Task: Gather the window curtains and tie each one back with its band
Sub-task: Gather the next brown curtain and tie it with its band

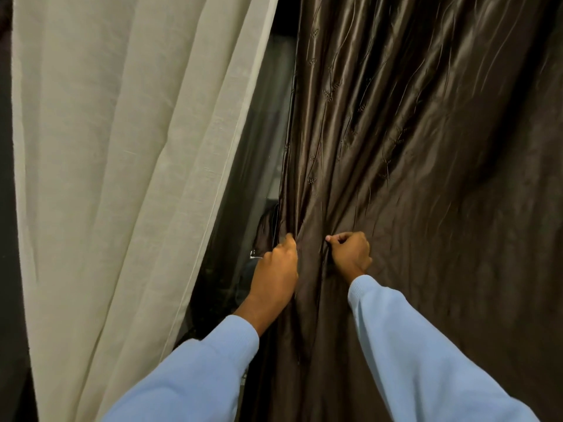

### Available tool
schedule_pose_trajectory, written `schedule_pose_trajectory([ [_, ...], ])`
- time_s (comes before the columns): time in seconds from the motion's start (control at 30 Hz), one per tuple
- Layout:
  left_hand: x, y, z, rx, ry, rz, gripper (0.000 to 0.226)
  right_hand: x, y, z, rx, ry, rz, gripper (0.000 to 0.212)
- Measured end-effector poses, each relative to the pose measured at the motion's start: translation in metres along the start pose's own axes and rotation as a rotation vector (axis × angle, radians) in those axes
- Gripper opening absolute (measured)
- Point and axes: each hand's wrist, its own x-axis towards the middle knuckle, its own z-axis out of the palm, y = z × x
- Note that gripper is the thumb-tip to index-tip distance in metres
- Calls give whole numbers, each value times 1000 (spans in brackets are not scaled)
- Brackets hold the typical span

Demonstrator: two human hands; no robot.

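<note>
Head view, brown curtain (426, 147) bunched – pinched in both hands' fingers (333, 239)

We are finding no text, label, brand, number or sign that can be read anywhere here; the brown curtain (426, 147) is showing only a stitched pattern of small sprigs and wavy lines, no lettering; the cream sheer curtain (122, 147) is showing plain weave.
</note>
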Motion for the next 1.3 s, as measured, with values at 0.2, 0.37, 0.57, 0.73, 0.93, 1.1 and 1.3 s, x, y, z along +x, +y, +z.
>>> schedule_pose_trajectory([
  [0.2, 4, -3, 3, 8, 5, 5, 40, -4, 8, 2, 11, 17, -29, 19],
  [0.37, 4, -5, 2, 42, 0, 10, 39, -23, 31, -12, 352, 196, 42, 15],
  [0.57, 1, 8, 5, 94, -13, 22, 37, -62, 44, -65, 660, 483, -85, 23],
  [0.73, -3, 47, 7, 72, -12, 72, 40, -107, 22, -106, 905, 462, -124, 21],
  [0.93, -14, 105, -2, -19, 28, 112, 33, -117, -22, -127, 568, 203, -309, 41],
  [1.1, -26, 131, -23, -154, 39, 39, 19, -122, -23, -147, 418, 108, -410, 46],
  [1.3, -39, 152, -44, -308, 202, 44, 29, -128, -3, -170, 303, 141, -385, 29],
])
